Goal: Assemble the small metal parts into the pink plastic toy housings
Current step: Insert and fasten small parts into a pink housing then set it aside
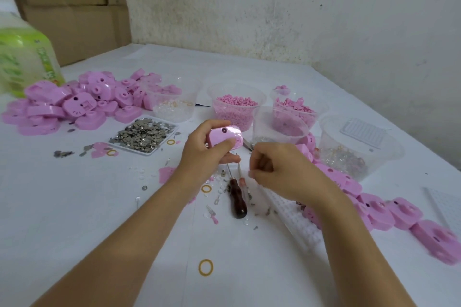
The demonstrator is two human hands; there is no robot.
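Rounded glossy pink housing point(225, 139) in left hand point(203, 149)

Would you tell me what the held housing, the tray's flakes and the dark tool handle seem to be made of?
The housing looks like pink moulded plastic, smooth with a soft sheen. The flakes look like thin metal, grey and glinting. The tool handle is likely varnished wood, dark brown and glossy, though possibly plastic.

Single head-worn wide-angle view, looking forward and down across the bench point(87, 207), close above left hand point(207, 148) and right hand point(282, 169), wall point(274, 7) at 12 o'clock
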